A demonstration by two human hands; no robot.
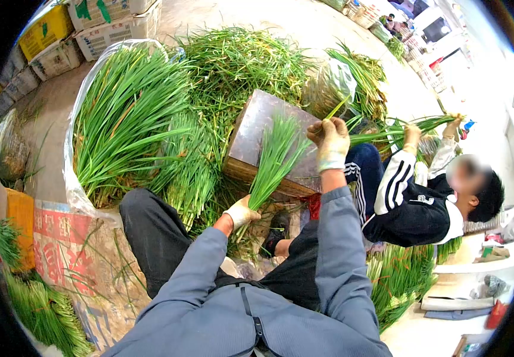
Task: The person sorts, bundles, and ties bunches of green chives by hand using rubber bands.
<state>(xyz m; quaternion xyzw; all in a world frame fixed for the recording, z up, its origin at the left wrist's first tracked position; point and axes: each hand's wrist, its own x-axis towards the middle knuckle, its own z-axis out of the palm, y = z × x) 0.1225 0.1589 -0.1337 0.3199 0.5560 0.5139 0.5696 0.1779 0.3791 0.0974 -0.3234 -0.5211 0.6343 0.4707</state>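
My left hand [242, 213], in a pale work glove, is closed around the base of a bunch of green chives [277, 152]. The leaves fan upward and away over the dark top of a wooden box [266, 110]. My right hand [332, 143], also gloved, is raised over the right side of the box, its fingers pinched on a yellowish leaf [336, 109] that sticks up past the fingertips. The two hands are apart. The bunch leans toward the right hand without visibly touching it.
A plastic-lined heap of long chives [129, 113] stands left, beside a loose pile of leaves [245, 59]. Close on my right, a seated person [423, 202] holds more chives. Sorted bundles [402, 279] lie behind that person. Crates [117, 35] are stacked at the back left.
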